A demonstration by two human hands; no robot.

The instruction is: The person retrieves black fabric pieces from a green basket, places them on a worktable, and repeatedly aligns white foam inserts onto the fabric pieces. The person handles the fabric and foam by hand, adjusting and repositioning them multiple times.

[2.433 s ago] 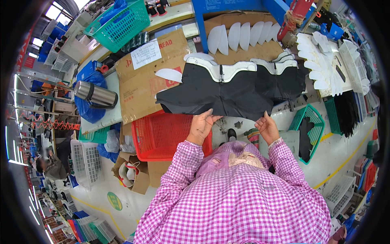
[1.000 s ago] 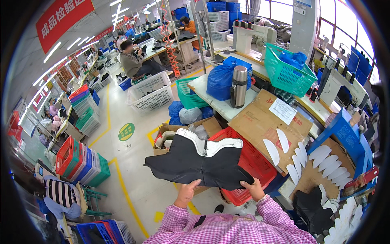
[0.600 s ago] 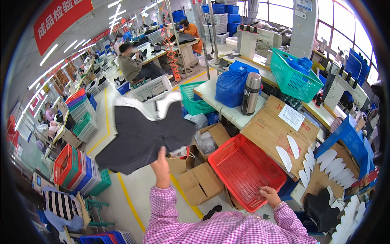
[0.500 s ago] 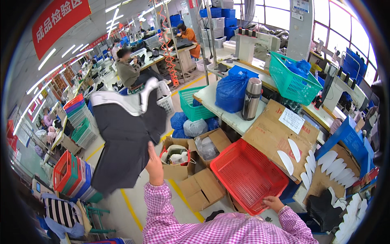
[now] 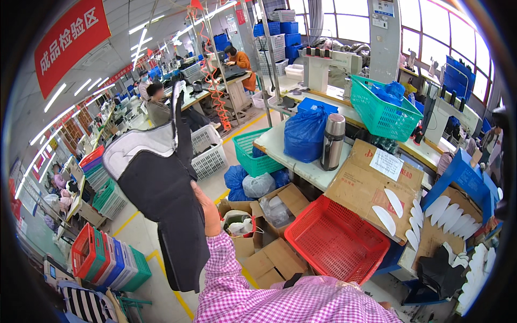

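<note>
My left hand grips the edge of a black fabric cut piece and holds it up at the left of the middle. The piece looks like a boot upper, with a pale grey-white lining folded along its top and a long narrow part hanging down. My palm and thumb side show against it; the other fingers are hidden behind. At the lower edge only a small patch of my right hand shows beside my checked clothing, its fingers out of sight. The red plastic basket stands in front of me.
Open cardboard boxes stand on the floor left of the red basket. A worktable carries a blue bag and a steel flask. White cut pieces lie on cardboard at right. Stacked crates stand at left; people sit farther back.
The black piece has turned and tilted in my left hand, its lower part swinging right. My right hand has left the red basket's rim and dropped to the lower edge.
</note>
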